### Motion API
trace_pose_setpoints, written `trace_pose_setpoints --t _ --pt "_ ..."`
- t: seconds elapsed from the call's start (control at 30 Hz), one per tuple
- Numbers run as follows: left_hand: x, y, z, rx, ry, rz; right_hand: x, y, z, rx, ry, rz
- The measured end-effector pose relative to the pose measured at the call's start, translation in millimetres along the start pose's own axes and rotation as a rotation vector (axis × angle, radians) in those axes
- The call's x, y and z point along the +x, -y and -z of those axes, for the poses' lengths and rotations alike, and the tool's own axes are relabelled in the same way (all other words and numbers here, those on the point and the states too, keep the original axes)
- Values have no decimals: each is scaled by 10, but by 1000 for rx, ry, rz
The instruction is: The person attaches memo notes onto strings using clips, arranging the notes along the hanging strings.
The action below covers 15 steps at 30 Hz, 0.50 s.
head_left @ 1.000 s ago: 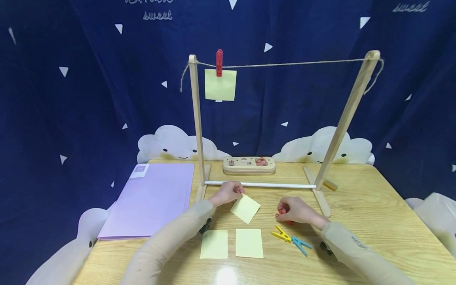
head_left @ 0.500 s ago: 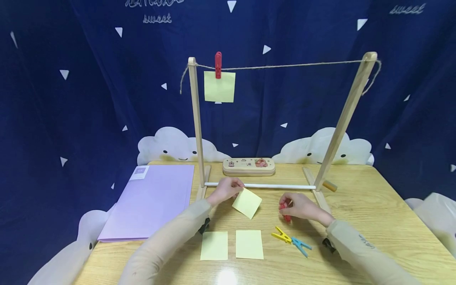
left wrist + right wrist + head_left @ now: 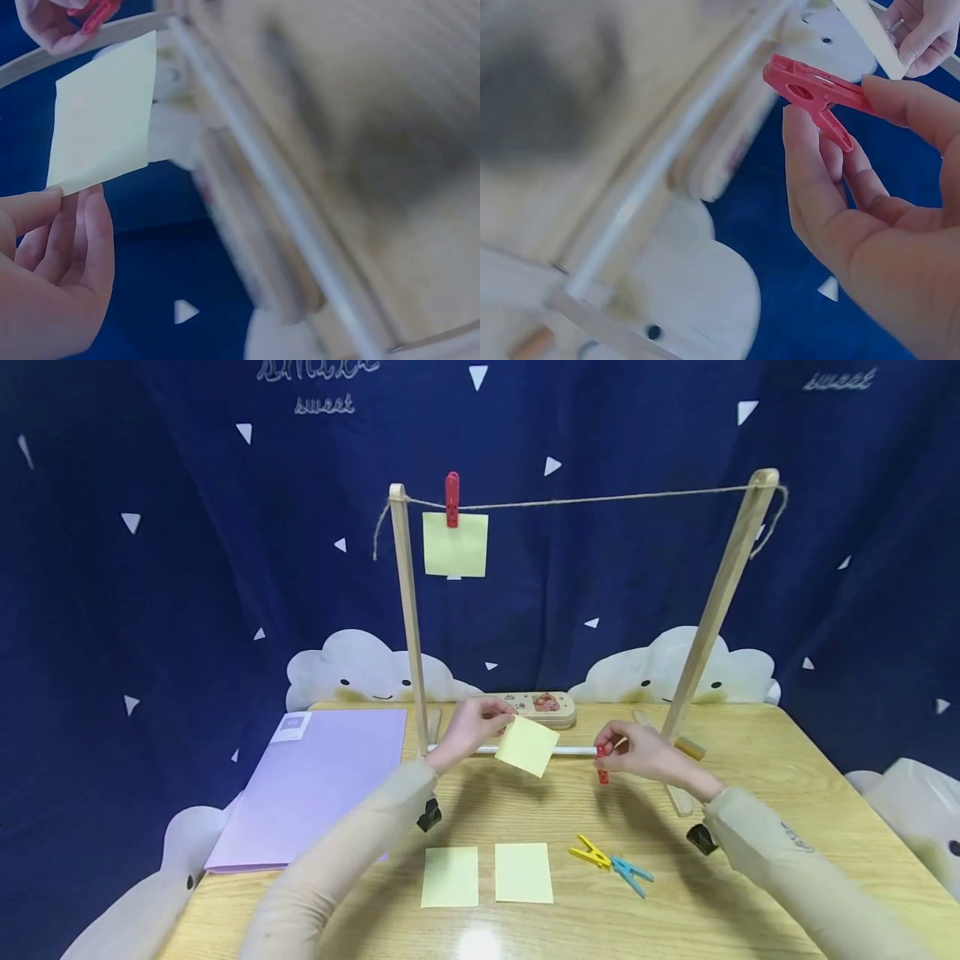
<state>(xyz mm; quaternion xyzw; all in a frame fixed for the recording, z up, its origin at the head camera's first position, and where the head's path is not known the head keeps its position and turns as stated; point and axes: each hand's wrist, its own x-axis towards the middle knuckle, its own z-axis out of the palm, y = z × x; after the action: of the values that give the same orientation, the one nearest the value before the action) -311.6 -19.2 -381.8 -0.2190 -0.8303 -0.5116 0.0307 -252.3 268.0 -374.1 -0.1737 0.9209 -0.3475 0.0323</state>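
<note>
above the wooden tabletop, left hand pinches a yellow note by its corner; right hand grips a red clothespin just beside, in front of the rack's white bar.

A wooden frame with a twine line stands at the middle of the pale wooden table. Behind it, at the far edge, lies a flat oval case; to its left, a lilac folder. Near the front edge lie two yellow paper squares, side by side, with a yellow clothes peg and a blue clothes peg touching to their right. A third paper square hangs pegged at the line's left end.
</note>
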Motion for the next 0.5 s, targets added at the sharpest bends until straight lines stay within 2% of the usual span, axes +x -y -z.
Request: trace_pose_setpoints --t 0.2,0.5 --pt "82 -357 234 -48 -104 -63 95 280 362 17 -69 62" --pt "215 -863 506 -77 -267 -169 186 782 896 2 -148 67"
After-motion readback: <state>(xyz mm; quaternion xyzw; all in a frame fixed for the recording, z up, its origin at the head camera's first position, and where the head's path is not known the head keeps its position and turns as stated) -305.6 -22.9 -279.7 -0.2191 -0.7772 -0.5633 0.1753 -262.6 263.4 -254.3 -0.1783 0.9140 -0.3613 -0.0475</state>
